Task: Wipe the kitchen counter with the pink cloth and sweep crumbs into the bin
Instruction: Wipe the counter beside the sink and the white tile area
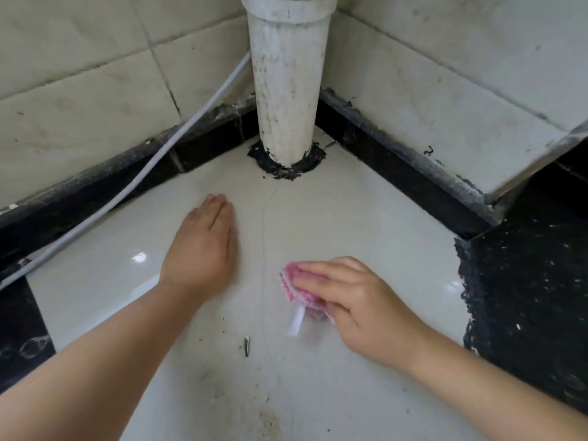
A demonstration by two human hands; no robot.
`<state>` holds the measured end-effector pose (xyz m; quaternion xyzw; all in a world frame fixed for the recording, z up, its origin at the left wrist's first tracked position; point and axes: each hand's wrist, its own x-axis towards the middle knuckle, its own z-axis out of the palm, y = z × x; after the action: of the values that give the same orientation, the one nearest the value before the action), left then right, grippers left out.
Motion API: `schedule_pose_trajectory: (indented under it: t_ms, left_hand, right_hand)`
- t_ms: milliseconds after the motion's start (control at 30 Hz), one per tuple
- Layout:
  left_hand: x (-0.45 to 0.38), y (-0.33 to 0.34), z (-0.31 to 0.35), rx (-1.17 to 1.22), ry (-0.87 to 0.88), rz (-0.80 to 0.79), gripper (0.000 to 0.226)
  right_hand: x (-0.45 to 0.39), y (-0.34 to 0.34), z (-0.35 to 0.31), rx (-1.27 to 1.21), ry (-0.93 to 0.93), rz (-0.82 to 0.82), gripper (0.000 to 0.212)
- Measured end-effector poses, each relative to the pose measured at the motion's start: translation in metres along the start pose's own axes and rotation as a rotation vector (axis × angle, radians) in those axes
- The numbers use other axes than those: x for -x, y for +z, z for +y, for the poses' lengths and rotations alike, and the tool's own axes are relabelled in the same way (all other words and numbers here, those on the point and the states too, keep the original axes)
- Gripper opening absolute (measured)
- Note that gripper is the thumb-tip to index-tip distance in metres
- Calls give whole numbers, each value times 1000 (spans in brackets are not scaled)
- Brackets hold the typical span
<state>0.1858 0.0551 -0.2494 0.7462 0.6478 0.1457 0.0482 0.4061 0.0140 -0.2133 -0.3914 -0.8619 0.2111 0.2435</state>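
Note:
A small pink cloth (294, 286) with a white label lies bunched on the glossy white counter (366, 224). My right hand (353, 300) presses it down with straight fingers and covers most of it. My left hand (203, 246) rests flat on the counter to the left, palm down, fingers together, holding nothing. Crumbs and grit (267, 418) are scattered near the bottom edge, with a small dark sliver (246, 346) between my forearms. No bin is in view.
A dirty white pipe (288, 90) rises from the corner, sealed with black filler. A white cable (127, 189) runs along the left wall. Black trim (397, 173) borders the tiled walls. A dark speckled surface (528, 297) lies to the right.

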Motion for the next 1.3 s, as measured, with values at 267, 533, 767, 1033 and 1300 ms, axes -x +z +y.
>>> schedule_pose_trajectory:
  t_ms: [267, 533, 767, 1033, 1300]
  left_hand:
    - [-3, -3, 0, 6, 9, 26, 51]
    - [-2, -6, 3, 14, -30, -5, 55]
    - [-3, -7, 4, 23, -22, 1, 57]
    - [-2, -7, 4, 40, -48, 9, 46]
    - [-4, -19, 17, -273, -18, -136, 48]
  right_hand:
    - [-30, -29, 92, 348, 378, 142, 50]
    - [14, -5, 5, 4, 65, 103, 39]
    - [-20, -56, 93, 243, 374, 111, 35]
    - [38, -24, 37, 171, 213, 123, 40]
    - [34, -70, 71, 208, 375, 135, 40]
